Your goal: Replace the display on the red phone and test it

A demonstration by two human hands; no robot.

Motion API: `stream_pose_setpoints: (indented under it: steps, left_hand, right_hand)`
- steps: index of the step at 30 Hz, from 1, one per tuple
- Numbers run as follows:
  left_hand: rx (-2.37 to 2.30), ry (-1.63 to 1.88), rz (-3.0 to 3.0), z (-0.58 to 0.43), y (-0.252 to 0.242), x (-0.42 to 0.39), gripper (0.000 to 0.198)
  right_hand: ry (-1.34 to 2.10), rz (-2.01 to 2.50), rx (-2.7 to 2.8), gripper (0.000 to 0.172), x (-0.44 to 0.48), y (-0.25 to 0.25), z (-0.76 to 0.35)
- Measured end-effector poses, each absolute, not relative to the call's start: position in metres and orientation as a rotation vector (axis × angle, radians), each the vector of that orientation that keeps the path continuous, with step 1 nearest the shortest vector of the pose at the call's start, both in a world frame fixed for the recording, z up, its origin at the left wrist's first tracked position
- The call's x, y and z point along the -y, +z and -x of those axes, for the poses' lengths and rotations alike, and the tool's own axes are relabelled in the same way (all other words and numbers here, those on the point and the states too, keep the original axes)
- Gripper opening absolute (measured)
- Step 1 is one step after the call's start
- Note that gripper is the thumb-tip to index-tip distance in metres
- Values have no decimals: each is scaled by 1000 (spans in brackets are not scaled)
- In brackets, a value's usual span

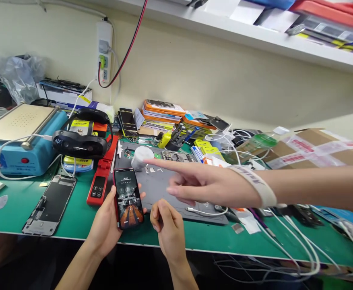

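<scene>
The left hand (105, 221) holds a phone (129, 198) upright, with the thumb along one side and the fingertips around the other; the lit screen shows a number keypad. The phone is over the front part of the green table (79, 219). Just beside it, the right hand (170, 231) has its fingers folded inward, in a loose fist. Another person's hand (200, 181) comes from the right, index finger stretched toward a white jar (139, 156); whether it touches, I cannot say surely. Behind lies a grey mat (161, 189); to the left, a red device (97, 187).
</scene>
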State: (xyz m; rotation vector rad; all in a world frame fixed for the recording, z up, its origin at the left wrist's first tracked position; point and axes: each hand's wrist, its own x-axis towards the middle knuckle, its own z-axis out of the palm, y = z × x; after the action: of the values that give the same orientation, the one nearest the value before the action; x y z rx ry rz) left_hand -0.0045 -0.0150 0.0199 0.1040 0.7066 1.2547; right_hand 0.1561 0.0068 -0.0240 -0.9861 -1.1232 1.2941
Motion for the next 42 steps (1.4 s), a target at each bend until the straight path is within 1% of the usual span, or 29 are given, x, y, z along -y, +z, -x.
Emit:
stream_pose_setpoints:
  steps: [3,10,17,22,28,32,37,38,41,42]
  left_hand:
    - [-720,1249,-108,5,18,15,64]
    - [-670,1283,-106,4,17,16,63]
    - [-673,1281,-102,4,20,17,58]
    - [-647,1248,-169,5,14,19,60]
    - [-567,1257,-166,5,10,18,59]
    - [-568,1272,-173,6,9,18,59]
    - [-614,1285,-164,6,9,17,59]
    - [-634,1288,-155,6,10,17,58]
    - [-684,1297,-121,6,12,16,56]
    - [-691,1298,-113,6,13,15,56]
  right_hand:
    - [1273,989,1116,61,-7,-24,-156]
    - [1263,1012,1145,57,-6,-23,-156]
    - [1211,997,1172,48,-6,-19,-157]
    - [1167,990,1181,38,-8,-22,-155]
    - [1115,991,1238,34,-7,-26,-156]
    - [1057,987,1336,28,-6,-22,-155]
    - [902,1013,1450,28,-4,-20,-157]
    - [851,1019,1488,29,-2,-21,-158]
    - [665,1014,1649,41,4,-25,-160]
    - [612,1008,1689,42,5,-26,-160]
